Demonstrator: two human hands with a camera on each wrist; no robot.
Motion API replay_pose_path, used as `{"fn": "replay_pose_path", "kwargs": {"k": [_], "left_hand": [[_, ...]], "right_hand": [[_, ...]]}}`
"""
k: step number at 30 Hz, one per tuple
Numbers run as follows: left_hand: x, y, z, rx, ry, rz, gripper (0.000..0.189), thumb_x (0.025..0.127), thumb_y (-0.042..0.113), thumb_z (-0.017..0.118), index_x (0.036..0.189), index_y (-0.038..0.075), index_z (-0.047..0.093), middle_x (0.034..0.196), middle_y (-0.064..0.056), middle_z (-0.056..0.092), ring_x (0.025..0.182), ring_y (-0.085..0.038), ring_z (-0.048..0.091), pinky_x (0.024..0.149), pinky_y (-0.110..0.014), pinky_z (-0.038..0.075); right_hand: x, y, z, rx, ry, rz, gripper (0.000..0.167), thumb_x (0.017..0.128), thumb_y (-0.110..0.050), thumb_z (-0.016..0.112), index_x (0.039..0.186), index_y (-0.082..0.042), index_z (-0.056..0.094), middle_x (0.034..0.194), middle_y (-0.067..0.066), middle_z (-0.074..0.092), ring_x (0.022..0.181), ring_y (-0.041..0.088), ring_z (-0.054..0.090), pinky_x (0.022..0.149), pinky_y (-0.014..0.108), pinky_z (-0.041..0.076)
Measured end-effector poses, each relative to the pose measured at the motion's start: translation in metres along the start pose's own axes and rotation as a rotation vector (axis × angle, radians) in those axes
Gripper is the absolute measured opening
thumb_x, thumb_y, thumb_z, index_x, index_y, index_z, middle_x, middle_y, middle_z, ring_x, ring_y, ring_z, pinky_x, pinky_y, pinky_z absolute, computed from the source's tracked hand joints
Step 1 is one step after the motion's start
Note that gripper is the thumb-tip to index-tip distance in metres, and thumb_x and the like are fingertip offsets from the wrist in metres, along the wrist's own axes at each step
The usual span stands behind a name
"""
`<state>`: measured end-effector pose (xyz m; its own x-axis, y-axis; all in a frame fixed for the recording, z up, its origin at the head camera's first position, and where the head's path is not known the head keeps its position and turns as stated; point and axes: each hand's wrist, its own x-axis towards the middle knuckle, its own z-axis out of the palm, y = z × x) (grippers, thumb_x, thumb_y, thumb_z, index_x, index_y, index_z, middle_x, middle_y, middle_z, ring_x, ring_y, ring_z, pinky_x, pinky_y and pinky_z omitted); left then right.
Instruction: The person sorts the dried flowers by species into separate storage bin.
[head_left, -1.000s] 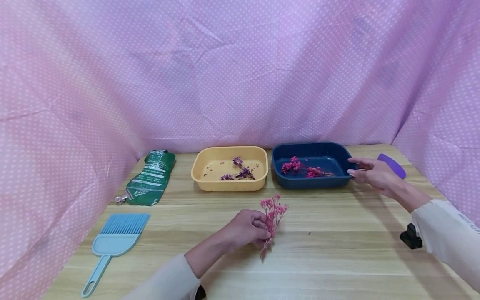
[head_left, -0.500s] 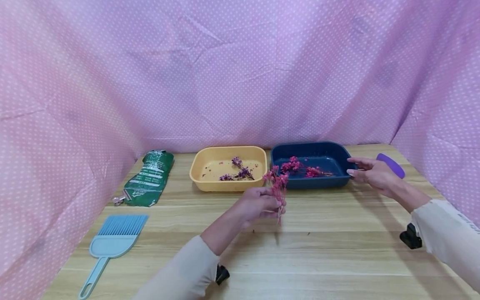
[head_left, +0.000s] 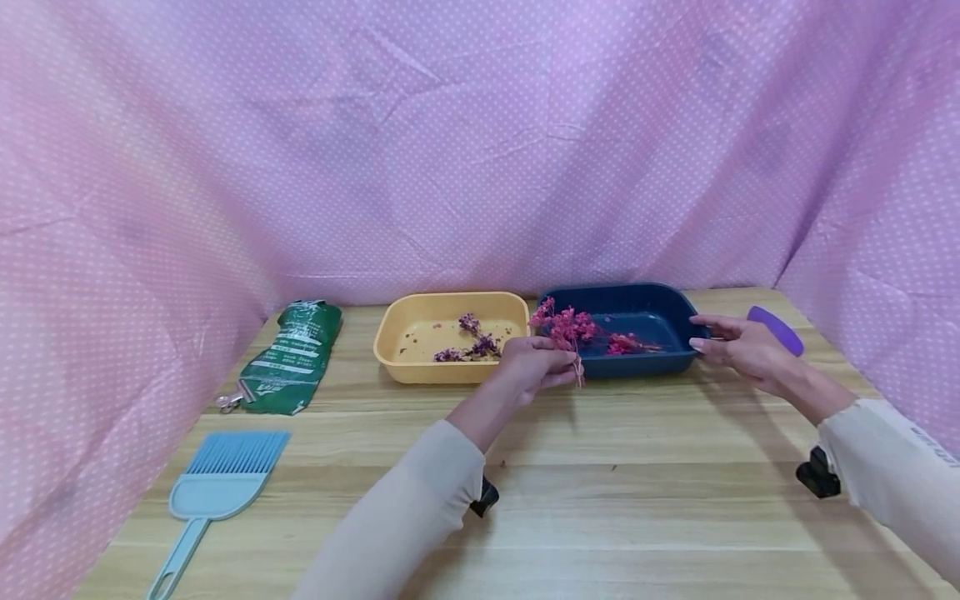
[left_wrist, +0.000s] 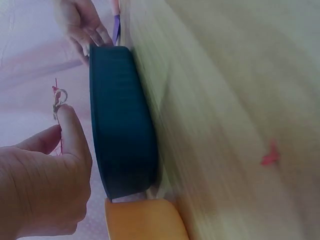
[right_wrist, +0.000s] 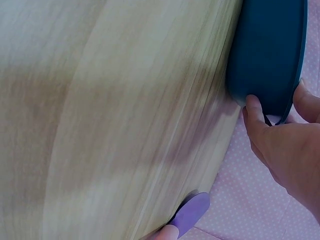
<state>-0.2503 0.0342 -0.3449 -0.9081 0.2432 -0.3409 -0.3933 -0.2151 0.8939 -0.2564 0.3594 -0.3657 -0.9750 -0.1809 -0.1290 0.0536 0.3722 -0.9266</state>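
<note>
My left hand pinches a sprig of pink dried flowers by its thin stems, at the near left corner of the dark blue tub. Its blossoms overlap the tub's left end in the head view. More pink sprigs lie inside that tub. My right hand holds the tub's right end; in the right wrist view its thumb is at the rim and a finger lies against the outer wall. To the left stands a yellow tub with purple dried flowers and loose bits in it.
A green packet with a metal clip lies at the back left, a light blue brush with dustpan-like handle in front of it. Behind my right hand is a purple oval object. Pink dotted cloth hangs round the wooden table.
My left hand has carried the pink sprig up from the table, forward and right to the blue tub's near left corner. My right hand has stayed at the tub's right end.
</note>
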Motion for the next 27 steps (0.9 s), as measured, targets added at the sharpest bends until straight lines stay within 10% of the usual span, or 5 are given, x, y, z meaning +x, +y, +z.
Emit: {"fn": "replay_pose_path", "kwargs": {"k": [8,20,23,27], "left_hand": [[0.021,0.012,0.005,-0.026,0.069,-0.032,0.034,0.085,-0.014,0.062,0.119,-0.014,0.058,0.097,-0.019,0.069,0.095,-0.03,0.069,0.076,-0.029,0.058],[0.023,0.024,0.005,0.018,-0.122,-0.017,0.051,0.095,-0.012,0.044,0.144,-0.009,0.031,0.146,-0.027,0.036,0.134,-0.036,0.039,0.107,-0.038,0.04],[0.008,0.024,-0.002,0.234,-0.11,0.088,0.043,0.095,-0.006,0.049,0.138,-0.006,0.045,0.142,-0.023,0.045,0.128,-0.032,0.048,0.102,-0.034,0.045],[-0.019,0.024,-0.02,0.742,-0.083,0.323,0.039,0.095,0.004,0.057,0.134,0.002,0.054,0.135,-0.014,0.056,0.12,-0.025,0.056,0.098,-0.032,0.048]], "right_hand": [[0.002,-0.004,0.005,0.005,-0.006,-0.001,0.069,0.097,-0.016,0.058,0.149,0.008,0.018,0.15,0.033,0.019,0.093,-0.012,0.053,0.088,0.024,0.053],[0.003,-0.008,0.009,0.016,-0.006,-0.016,0.066,0.098,-0.011,0.056,0.148,0.009,0.019,0.15,0.033,0.021,0.092,-0.012,0.054,0.088,0.025,0.053],[0.002,-0.007,0.009,0.009,-0.007,-0.008,0.068,0.097,-0.012,0.058,0.148,0.009,0.019,0.15,0.033,0.021,0.092,-0.012,0.053,0.089,0.026,0.053],[0.002,-0.005,0.01,0.009,-0.011,-0.003,0.068,0.097,-0.014,0.058,0.148,0.009,0.019,0.15,0.033,0.02,0.092,-0.012,0.054,0.089,0.026,0.053]]}}
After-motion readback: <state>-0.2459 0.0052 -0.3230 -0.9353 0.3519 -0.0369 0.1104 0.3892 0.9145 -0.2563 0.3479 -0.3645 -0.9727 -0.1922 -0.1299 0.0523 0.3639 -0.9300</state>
